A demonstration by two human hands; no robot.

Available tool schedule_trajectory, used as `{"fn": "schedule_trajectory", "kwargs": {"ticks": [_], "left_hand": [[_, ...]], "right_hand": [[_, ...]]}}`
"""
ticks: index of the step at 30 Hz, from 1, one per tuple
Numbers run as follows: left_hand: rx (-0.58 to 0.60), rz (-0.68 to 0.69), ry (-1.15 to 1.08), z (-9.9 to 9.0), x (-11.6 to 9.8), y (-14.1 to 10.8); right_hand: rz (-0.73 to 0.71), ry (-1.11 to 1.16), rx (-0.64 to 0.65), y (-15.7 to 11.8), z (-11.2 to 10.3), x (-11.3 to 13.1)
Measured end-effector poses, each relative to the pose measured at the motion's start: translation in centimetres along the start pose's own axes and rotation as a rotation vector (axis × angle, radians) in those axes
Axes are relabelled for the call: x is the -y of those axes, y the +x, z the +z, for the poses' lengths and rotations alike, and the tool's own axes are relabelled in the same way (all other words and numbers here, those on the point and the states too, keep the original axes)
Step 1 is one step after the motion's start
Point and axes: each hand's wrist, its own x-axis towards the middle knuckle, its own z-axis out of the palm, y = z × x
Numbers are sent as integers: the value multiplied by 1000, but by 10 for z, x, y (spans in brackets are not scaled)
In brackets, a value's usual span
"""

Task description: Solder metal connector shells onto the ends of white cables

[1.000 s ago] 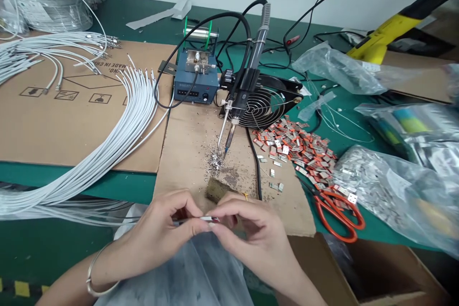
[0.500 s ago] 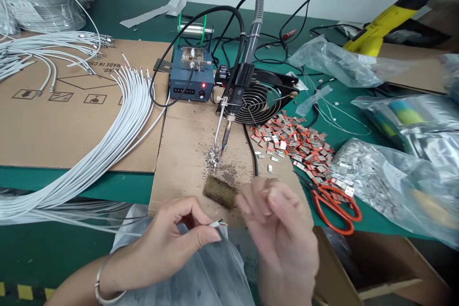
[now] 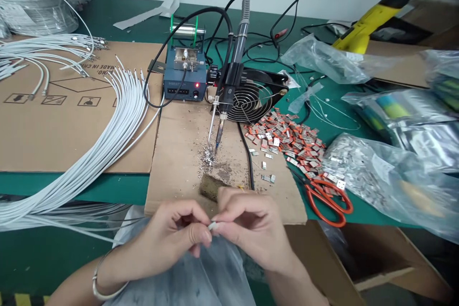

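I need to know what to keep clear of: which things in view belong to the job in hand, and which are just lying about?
Likely part of the job:
small white piece between the left hand and right hand
white cable bundle
soldering iron
pile of orange-and-silver parts

Likely just lying about:
yellow tool
paper strip
crumpled clear bag

The person's left hand (image 3: 168, 234) and right hand (image 3: 256, 222) come together low in the middle of the view, their tips nearly meeting. Each pinches between thumb and index finger. The left thumb (image 3: 195, 234) points right, with another finger's end showing beneath it; the right thumb (image 3: 231, 232) points left. The bare left forearm (image 3: 81, 287) slants up from the lower left, the bare right forearm (image 3: 297, 284) from the bottom edge, right of centre.
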Motion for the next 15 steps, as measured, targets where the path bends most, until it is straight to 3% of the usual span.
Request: {"fn": "schedule_trajectory", "kwargs": {"ticks": [3, 7, 10, 13, 15], "left_hand": [[-5, 7, -138, 6, 2, 4], [49, -5, -117, 5, -2, 2], [42, -32, -64, -1, -4, -2], [-13, 26, 10, -6, -3, -3], [-42, 70, 69, -8, -1, -3]], "right_hand": [[65, 356, -90, -2, 12, -15], [78, 556, -168, -2, 4, -15], [0, 347, -245, -6, -12, -7], [15, -66, -105, -10, -17, -2], [29, -221, -34, -11, -13, 1]]}}
